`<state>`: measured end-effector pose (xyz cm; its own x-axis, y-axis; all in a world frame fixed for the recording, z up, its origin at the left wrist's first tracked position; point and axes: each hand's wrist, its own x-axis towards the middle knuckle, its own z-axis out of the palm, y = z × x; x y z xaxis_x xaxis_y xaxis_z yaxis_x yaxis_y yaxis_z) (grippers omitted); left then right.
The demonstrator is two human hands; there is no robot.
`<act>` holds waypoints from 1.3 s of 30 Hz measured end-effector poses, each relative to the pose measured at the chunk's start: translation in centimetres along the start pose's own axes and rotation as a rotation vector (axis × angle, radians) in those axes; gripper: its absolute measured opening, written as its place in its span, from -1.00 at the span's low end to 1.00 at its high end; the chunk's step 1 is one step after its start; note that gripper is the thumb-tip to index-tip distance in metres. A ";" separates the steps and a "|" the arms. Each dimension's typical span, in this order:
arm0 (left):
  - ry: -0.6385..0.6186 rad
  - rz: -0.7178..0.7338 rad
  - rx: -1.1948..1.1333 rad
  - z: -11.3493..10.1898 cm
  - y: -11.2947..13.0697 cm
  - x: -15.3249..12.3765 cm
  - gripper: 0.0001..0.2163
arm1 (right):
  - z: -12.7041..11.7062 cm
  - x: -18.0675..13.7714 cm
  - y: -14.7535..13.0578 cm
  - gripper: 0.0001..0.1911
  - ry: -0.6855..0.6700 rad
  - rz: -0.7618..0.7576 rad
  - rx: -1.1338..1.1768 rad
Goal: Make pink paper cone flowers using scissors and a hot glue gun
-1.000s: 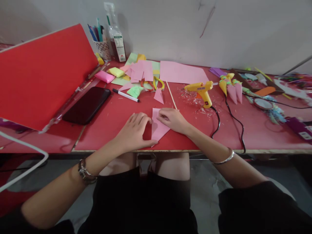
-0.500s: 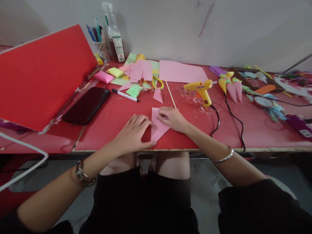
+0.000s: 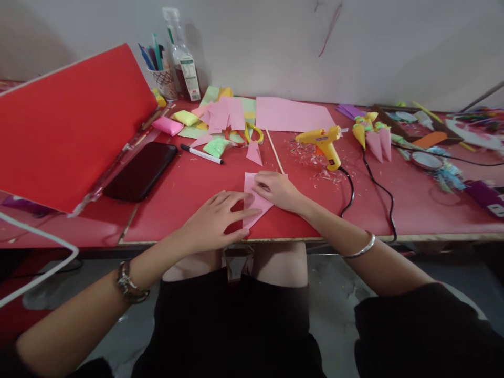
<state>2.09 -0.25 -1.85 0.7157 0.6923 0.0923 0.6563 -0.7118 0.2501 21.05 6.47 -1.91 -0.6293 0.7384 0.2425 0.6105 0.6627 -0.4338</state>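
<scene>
On the red tabletop before me lies a piece of folded pink paper (image 3: 249,182), its lower right edge slanting. My right hand (image 3: 279,190) presses down on its upper right part, fingers curled together. My left hand (image 3: 214,218) lies at the paper's left side with fingers spread, the index finger reaching over the sheet and the thumb near its bottom corner. Just beyond the paper are a thin wooden stick (image 3: 274,150) and a small pink paper piece (image 3: 254,153). Part of the folded sheet is hidden under my right hand.
A yellow glue gun (image 3: 325,143) with a black cord lies to the right, near small paper cones (image 3: 374,142). At left are a phone (image 3: 142,171), a marker (image 3: 202,154) and a red board (image 3: 74,126). Yellow-handled scissors (image 3: 255,132) and pink sheets (image 3: 293,114) lie behind.
My left hand's index finger has straightened and now extends over the pink paper, where it was curled at the paper's edge before. My right hand keeps its place.
</scene>
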 end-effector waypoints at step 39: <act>-0.227 0.138 -0.068 -2.2 -0.8 -1.7 -0.59 | 0.0 0.1 0.0 -0.77 -0.020 0.008 -0.063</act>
<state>-0.21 -0.58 -0.12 0.8377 0.5392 -0.0866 0.5365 -0.7831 0.3146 21.01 6.52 -1.91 -0.6332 0.7417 0.2213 0.6443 0.6636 -0.3802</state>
